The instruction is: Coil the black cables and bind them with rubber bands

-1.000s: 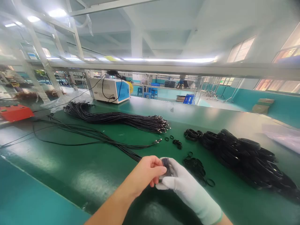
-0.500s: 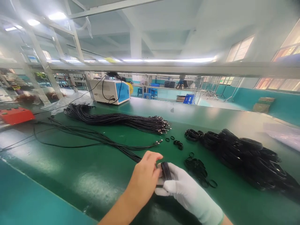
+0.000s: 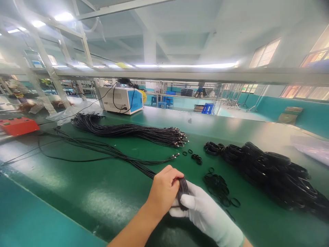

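Note:
A small coil of black cable (image 3: 183, 192) is held between my two hands above the green table. My right hand (image 3: 200, 204), in a white glove, grips its right side with the thumb across the front. My bare left hand (image 3: 164, 188) closes on the coil's upper left, fingers bent over the loops. Behind the left wrist, loose black cables (image 3: 140, 166) run off toward the left, some with metal plugs (image 3: 174, 156) at their ends. The palm sides of both hands are hidden.
A long bundle of black cables (image 3: 128, 132) lies further back. Coiled cables (image 3: 267, 171) are heaped at the right, beside a pile of black rubber rings (image 3: 217, 185). A white-and-blue machine (image 3: 120, 99) stands behind; a red box (image 3: 17, 126) sits at far left.
My left hand has moved from beside the coil onto its top left, its fingers closing over the loops. The coil shows more upright in my right hand's grip.

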The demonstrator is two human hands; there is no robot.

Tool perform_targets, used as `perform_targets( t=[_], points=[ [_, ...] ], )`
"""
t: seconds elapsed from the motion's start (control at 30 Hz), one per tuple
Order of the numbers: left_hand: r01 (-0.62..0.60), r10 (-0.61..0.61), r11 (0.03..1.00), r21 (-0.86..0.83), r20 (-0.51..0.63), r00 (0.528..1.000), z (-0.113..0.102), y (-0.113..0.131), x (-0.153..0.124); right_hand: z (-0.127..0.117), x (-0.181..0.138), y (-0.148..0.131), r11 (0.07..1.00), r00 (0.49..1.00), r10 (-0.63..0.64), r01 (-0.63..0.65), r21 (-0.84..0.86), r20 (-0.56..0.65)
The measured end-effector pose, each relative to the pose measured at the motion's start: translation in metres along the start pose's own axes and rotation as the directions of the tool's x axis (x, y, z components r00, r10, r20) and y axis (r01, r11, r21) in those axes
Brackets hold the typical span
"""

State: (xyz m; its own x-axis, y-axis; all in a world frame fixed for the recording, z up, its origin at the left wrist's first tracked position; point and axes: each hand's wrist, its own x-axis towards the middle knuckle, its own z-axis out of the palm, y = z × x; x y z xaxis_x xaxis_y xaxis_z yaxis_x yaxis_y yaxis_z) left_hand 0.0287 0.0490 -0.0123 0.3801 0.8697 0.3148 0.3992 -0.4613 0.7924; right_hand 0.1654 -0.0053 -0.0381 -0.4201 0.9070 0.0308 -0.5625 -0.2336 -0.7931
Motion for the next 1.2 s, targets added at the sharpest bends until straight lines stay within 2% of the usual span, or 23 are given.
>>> perform_targets(
  t=[0.07, 0.13, 0.2, 0.27, 0.33, 0.37, 0.43, 0.53, 0.63, 0.67, 0.7, 0.77, 0.8, 0.83, 0.9, 0.97, 1.03, 1.1, 1.2],
  points=[
    [0.097, -0.08, 0.989, -0.113, 0.151, 0.985, -0.013, 0.001, 0.004, -0.005, -0.001, 0.0, 0.995, 0.998, 0.004, -0.01, 0.101, 0.055],
    [0.21, -0.115, 0.939, -0.273, 0.325, 0.939, -0.027, -0.001, 0.007, -0.01, -0.003, 0.001, 0.977, 0.993, 0.016, -0.039, 0.209, 0.114],
    [0.286, -0.06, 0.857, -0.43, 0.467, 0.882, -0.034, -0.006, 0.007, -0.013, -0.003, 0.002, 0.957, 0.983, 0.061, -0.107, 0.268, 0.175],
    [0.318, 0.02, 0.782, -0.536, 0.532, 0.847, -0.035, -0.011, 0.007, -0.014, -0.003, 0.003, 0.948, 0.967, 0.126, -0.183, 0.26, 0.22],
    [0.316, 0.034, 0.764, -0.562, 0.525, 0.85, -0.032, -0.015, 0.006, -0.014, -0.002, 0.002, 0.963, 0.97, 0.155, -0.19, 0.193, 0.185],
    [0.309, 0.01, 0.781, -0.542, 0.506, 0.863, -0.029, -0.017, 0.006, -0.014, -0.001, 0.002, 0.979, 0.982, 0.143, -0.159, 0.13, 0.126],
    [0.288, -0.056, 0.843, -0.453, 0.46, 0.886, -0.026, -0.018, 0.007, -0.014, 0.002, 0.0, 0.993, 0.995, 0.086, -0.089, -0.073, -0.049],
    [0.255, -0.106, 0.89, -0.379, 0.371, 0.922, -0.025, -0.02, 0.009, -0.013, 0.005, -0.002, 0.932, 0.965, 0.008, -0.102, -0.348, -0.262],
    [0.27, -0.162, 0.856, -0.441, 0.267, 0.95, -0.029, -0.022, 0.008, -0.01, 0.003, -0.006, 0.897, 0.951, -0.035, -0.105, -0.428, -0.306],
    [0.281, -0.194, 0.845, -0.456, 0.229, 0.954, -0.03, -0.023, 0.008, -0.01, 0.003, -0.01, 0.859, 0.949, -0.057, -0.111, -0.501, -0.309],
    [0.29, -0.225, 0.838, -0.462, 0.192, 0.955, -0.032, -0.024, 0.007, -0.011, 0.003, -0.017, 0.782, 0.941, -0.09, -0.136, -0.608, -0.326],
    [0.303, -0.266, 0.835, -0.46, 0.146, 0.953, -0.032, -0.028, 0.007, -0.018, 0.006, -0.037, 0.531, 0.894, -0.202, -0.242, -0.812, -0.399],
    [0.308, -0.275, 0.838, -0.451, 0.141, 0.951, -0.031, -0.031, 0.008, -0.025, 0.01, -0.05, 0.386, 0.848, -0.29, -0.321, -0.865, -0.445],
    [0.312, -0.274, 0.845, -0.434, 0.148, 0.95, -0.029, -0.033, 0.01, -0.034, 0.014, -0.066, 0.28, 0.788, -0.386, -0.395, -0.875, -0.48],
    [0.297, -0.239, 0.881, -0.367, 0.196, 0.951, -0.024, -0.038, 0.013, -0.058, 0.026, -0.099, 0.131, 0.648, -0.57, -0.535, -0.835, -0.505],
    [0.236, -0.18, 0.937, -0.258, 0.225, 0.958, -0.017, -0.041, 0.014, -0.082, 0.038, -0.128, -0.026, 0.565, -0.683, -0.652, -0.758, -0.463],
    [0.148, -0.113, 0.98, -0.133, 0.236, 0.965, -0.011, -0.042, 0.01, -0.1, 0.048, -0.146, -0.153, 0.552, -0.726, -0.712, -0.686, -0.411],
    [0.068, -0.055, 0.997, -0.045, 0.253, 0.966, -0.007, -0.042, 0.002, -0.112, 0.055, -0.154, -0.248, 0.569, -0.735, -0.732, -0.635, -0.369],
    [-0.003, 0.005, 1.0, -0.009, 0.269, 0.963, -0.004, -0.047, -0.006, -0.134, 0.062, -0.158, -0.326, 0.607, -0.72, -0.724, -0.608, -0.337]
  ],
)
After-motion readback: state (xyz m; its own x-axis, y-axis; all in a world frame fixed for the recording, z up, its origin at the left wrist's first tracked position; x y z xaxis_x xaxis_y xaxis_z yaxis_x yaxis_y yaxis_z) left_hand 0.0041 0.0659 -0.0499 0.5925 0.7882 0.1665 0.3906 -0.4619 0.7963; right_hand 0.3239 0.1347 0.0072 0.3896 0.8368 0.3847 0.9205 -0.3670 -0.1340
